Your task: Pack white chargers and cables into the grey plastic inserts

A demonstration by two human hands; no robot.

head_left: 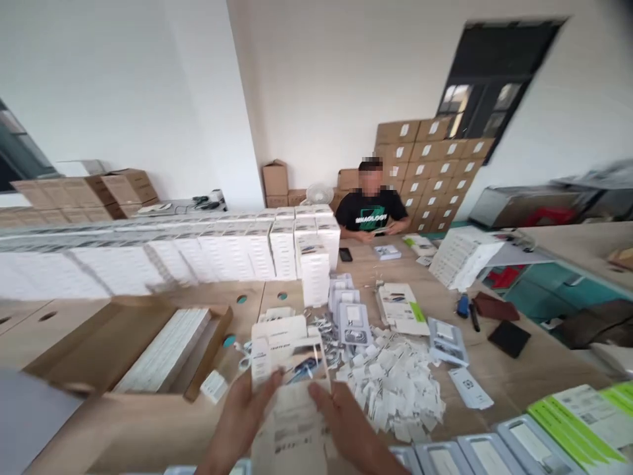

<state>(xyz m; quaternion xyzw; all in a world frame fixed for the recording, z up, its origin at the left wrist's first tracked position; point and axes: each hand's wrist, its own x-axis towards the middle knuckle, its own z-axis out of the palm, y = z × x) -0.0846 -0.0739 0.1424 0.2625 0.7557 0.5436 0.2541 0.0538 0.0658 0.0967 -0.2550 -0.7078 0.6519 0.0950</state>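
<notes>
So hands (pixel 240 410) (pixel 345 419) grip packaging (pixel 291 425); carton (pixel 106 340) holds white stack (pixel 167 349).

A packing workshop: beyond the fingers (pixel 271 389), rowed white boxes (pixel 222 254) line the surface (pixel 524 386), with stacked brown cartons (pixel 420 171) farther off.

Light is bright; edges stretch and blur.

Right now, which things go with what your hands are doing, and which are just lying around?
Probably part of it:
- white printed packaging, held by the left hand and right hand
- plastic trays
- pile of small white pieces

Probably just lying about:
- dark red pouch
- flat black square thing
</notes>
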